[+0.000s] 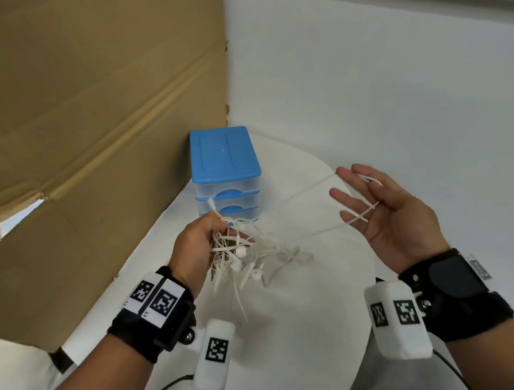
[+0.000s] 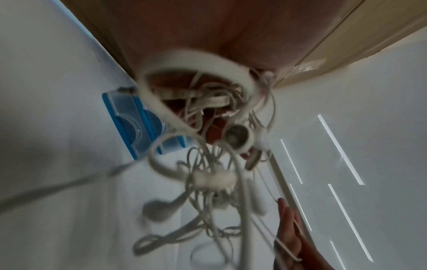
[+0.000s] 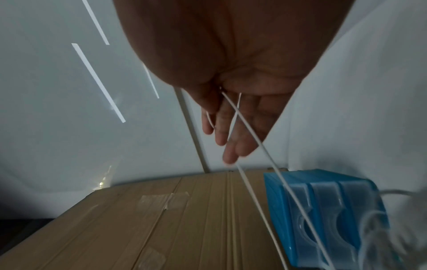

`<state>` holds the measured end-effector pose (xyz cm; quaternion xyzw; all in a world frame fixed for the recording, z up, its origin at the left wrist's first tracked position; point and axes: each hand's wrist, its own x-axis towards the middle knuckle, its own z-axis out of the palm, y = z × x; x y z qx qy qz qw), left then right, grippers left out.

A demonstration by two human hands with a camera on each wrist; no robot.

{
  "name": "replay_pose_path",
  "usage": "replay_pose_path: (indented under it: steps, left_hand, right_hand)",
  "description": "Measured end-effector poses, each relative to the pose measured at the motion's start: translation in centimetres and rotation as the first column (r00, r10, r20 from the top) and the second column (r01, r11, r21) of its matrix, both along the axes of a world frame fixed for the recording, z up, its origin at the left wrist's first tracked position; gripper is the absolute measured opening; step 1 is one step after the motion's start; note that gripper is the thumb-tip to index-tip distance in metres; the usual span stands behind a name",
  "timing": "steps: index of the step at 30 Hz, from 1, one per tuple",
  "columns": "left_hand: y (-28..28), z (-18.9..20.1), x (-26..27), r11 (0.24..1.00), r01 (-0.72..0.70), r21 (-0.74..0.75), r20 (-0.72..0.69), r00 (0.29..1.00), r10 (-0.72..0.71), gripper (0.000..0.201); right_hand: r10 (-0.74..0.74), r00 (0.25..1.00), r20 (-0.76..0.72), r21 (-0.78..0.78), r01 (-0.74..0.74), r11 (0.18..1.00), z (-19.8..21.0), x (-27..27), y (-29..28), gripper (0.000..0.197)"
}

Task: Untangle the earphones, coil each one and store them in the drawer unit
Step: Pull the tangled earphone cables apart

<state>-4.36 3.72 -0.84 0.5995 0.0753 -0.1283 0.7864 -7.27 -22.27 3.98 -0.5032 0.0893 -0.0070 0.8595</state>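
My left hand (image 1: 204, 240) grips a tangled bunch of white earphones (image 1: 243, 254) above the white table, with buds and plugs dangling below it (image 2: 212, 179). My right hand (image 1: 377, 206) is held palm up with straight, spread fingers, and a white cord (image 1: 363, 215) is looped around them. Two strands of that cord (image 3: 256, 138) stretch taut from the right hand back to the bunch. The drawer unit (image 1: 225, 172), blue-topped with clear drawers and blue handles, stands behind the left hand with its drawers closed (image 3: 328, 215).
A large cardboard sheet (image 1: 78, 119) leans along the left side, right next to the drawer unit. The round white table (image 1: 297, 319) ends near my right wrist. A white wall (image 1: 397, 80) stands behind.
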Motion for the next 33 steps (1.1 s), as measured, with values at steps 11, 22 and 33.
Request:
replay_pose_path:
  steps: [11,22,33]
  left_hand:
    - [0.5,-0.3,0.6,0.990,-0.144,-0.001,-0.104,0.984,0.143,0.015]
    - [0.3,0.0,0.6,0.993,-0.112,0.045,-0.036,0.993,0.114,0.022]
    - [-0.5,-0.2,0.0,0.998,0.059,0.003,0.044,0.997,-0.059,0.037]
  right_hand:
    - [-0.165,0.966,0.199,-0.576,0.252,0.778,-1.9,0.3,-0.2,0.046]
    - [-0.136,0.990,0.023,-0.859,0.089,0.504,-5.3,0.5,-1.8,0.055]
    - [-0.065,0.997,0.031,-0.961,0.048,0.274,-5.5,-0.9,2.4,0.029]
